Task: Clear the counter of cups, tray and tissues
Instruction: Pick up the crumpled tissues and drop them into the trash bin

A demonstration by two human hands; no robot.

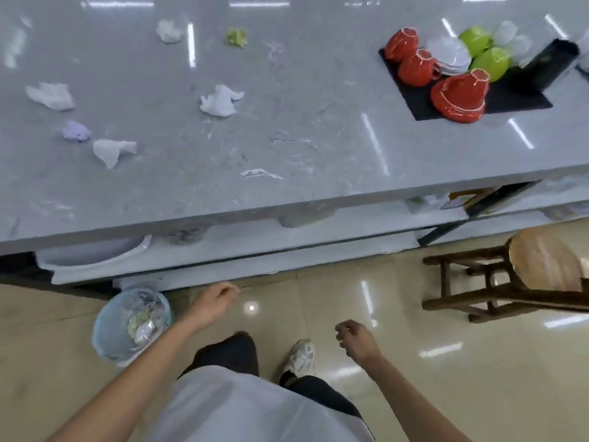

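Observation:
Several crumpled tissues lie across the grey marble counter (287, 138): white ones (220, 100) (51, 95) (111, 151) (169, 30), a lilac one (76, 131) and a green one (237, 37). At the far right a black tray (516, 97) carries upturned red cups (414, 67), a red cup on red saucers (460, 95), green cups (490, 62) and white saucers (449, 54). My left hand (213, 301) hangs low beside the bin, fingers loosely curled, holding nothing. My right hand (357, 338) is also low above the floor, loosely curled and empty.
A pale blue waste bin (105, 333) with tissues inside stands on the tiled floor under the counter's edge. A wooden stool (522, 275) stands at the right. Shelves under the counter hold a white tray (95, 256) and other items. A black upright object (548, 63) rests on the tray's far end.

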